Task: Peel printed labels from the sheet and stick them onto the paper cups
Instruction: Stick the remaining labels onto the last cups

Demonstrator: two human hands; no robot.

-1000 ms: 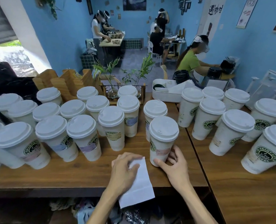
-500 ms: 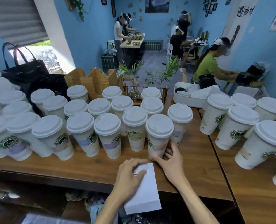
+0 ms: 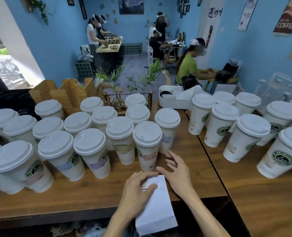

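left hand [image 3: 138,190] at 6 o'clock, fingers curled over the top end of the white label sheet [image 3: 156,207], thumb on its face, gripping it. sheet hangs past the near edge of the wooden desk [image 3: 97,190]. right hand [image 3: 177,173] just beside it at 5 o'clock, fingers spread and loose, holding nothing, apart from the nearest cup [image 3: 147,145]. that cup stands upright at centre, white lid on, pale pink label across its front. row of lidded cups [image 3: 59,154] runs toward 9 o'clock, several with purple or pink labels. second group of cups [image 3: 246,135] at 3 o'clock on the adjoining desk [image 3: 261,194]. person in green shirt [image 3: 187,67] seated at 1 o'clock.
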